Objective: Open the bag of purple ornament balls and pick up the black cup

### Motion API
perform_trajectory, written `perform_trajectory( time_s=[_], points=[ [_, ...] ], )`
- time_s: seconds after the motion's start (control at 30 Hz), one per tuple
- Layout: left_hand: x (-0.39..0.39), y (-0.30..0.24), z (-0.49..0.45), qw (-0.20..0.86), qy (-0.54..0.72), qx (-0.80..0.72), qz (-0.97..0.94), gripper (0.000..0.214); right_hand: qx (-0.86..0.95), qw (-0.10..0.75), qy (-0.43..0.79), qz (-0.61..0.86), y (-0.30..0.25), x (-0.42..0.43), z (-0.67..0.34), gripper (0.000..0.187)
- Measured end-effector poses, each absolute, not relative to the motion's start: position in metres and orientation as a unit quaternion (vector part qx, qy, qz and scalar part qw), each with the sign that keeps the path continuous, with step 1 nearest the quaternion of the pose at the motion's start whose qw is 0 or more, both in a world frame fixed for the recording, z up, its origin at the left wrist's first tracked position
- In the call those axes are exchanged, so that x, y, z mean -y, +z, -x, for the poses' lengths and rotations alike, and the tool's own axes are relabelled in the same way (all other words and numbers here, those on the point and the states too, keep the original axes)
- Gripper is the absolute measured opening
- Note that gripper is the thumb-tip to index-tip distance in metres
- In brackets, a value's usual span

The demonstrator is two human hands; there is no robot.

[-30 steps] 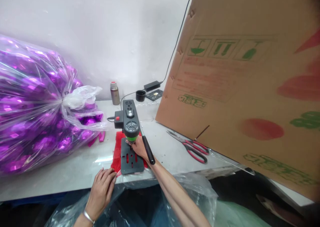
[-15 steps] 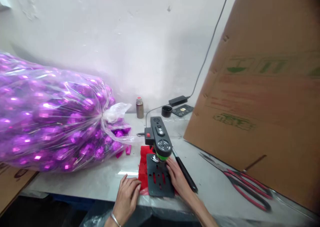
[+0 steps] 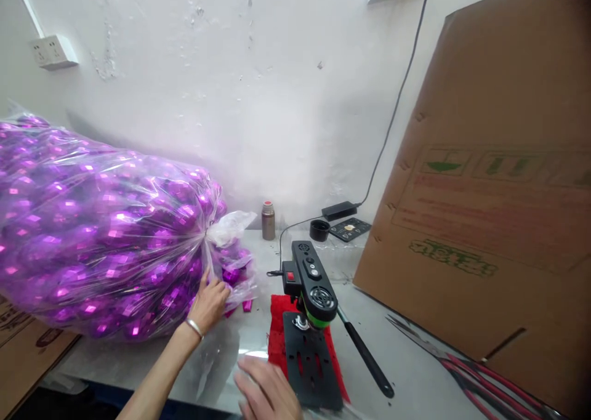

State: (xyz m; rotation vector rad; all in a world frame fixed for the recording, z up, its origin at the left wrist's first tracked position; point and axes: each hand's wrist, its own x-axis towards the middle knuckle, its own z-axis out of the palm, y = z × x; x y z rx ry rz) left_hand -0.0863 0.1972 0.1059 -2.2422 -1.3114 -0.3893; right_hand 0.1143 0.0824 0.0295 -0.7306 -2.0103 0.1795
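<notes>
A big clear plastic bag (image 3: pixel 92 235) stuffed with shiny purple pieces lies on the white table (image 3: pixel 258 346) at the left. My left hand (image 3: pixel 210 303), a bangle on its wrist, reaches up to the bag just below its tied neck; the fingers are stretched out against the plastic. My right hand (image 3: pixel 268 392) is blurred at the bottom edge, fingers flat, just left of the black slotted base plate (image 3: pixel 311 371). The small black press (image 3: pixel 314 287) with a green ring stands on that plate, over a red cloth (image 3: pixel 277 334). Its black lever handle (image 3: pixel 367 358) sticks out to the right.
A large cardboard box (image 3: pixel 489 186) leans at the right. Red-handled scissors (image 3: pixel 489 380) lie before it. A small brown bottle (image 3: pixel 268 220), a black cap (image 3: pixel 319 230), a power adapter (image 3: pixel 339 210) and a small black board (image 3: pixel 353 228) sit by the wall. More cardboard (image 3: pixel 28 352) shows lower left.
My left hand left the table edge and went up and left to the purple bag. My right hand came off the press and dropped toward the table's front edge. The view tilted up.
</notes>
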Motion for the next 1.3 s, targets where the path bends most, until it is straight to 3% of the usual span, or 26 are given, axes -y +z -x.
perform_trajectory(
  time_s=[0.13,0.23,0.33,0.4,0.47,0.57,0.67,0.77,0.83,1.3],
  points=[
    [-0.160,0.081,0.102,0.289,-0.238,0.416,0.828,0.030,0.843,0.416,0.115,0.323,0.105,-0.135,-0.054,0.041],
    [-0.144,0.073,0.115,0.316,-0.229,0.410,0.824,0.032,0.842,0.296,0.154,0.425,0.106,-0.160,-0.033,0.032],
    [-0.139,0.086,0.130,0.280,-0.187,0.430,0.837,0.024,0.827,0.258,0.177,0.468,0.090,-0.168,-0.031,0.031],
    [-0.138,0.106,0.140,0.264,-0.184,0.425,0.846,0.026,0.818,0.257,0.192,0.477,0.088,-0.173,-0.035,0.038],
    [-0.137,0.129,0.149,0.276,-0.191,0.411,0.848,0.043,0.813,0.263,0.209,0.476,0.096,-0.182,-0.037,0.044],
    [-0.127,0.159,0.165,0.366,-0.256,0.409,0.796,0.051,0.810,0.284,0.239,0.454,0.112,-0.195,-0.034,0.045],
    [-0.111,0.174,0.187,0.440,-0.392,0.507,0.629,0.071,0.809,0.307,0.309,0.394,0.116,-0.193,-0.022,0.052],
    [-0.104,0.172,0.212,0.401,-0.474,0.634,0.461,0.079,0.794,0.328,0.391,0.330,0.105,-0.178,-0.007,0.070],
    [-0.108,0.164,0.227,0.367,-0.468,0.682,0.426,0.078,0.785,0.349,0.410,0.307,0.100,-0.169,0.000,0.077],
    [-0.146,0.129,0.343,0.347,-0.412,0.672,0.509,0.100,0.757,0.355,0.473,0.278,0.093,-0.131,0.019,0.071]
  ],
)
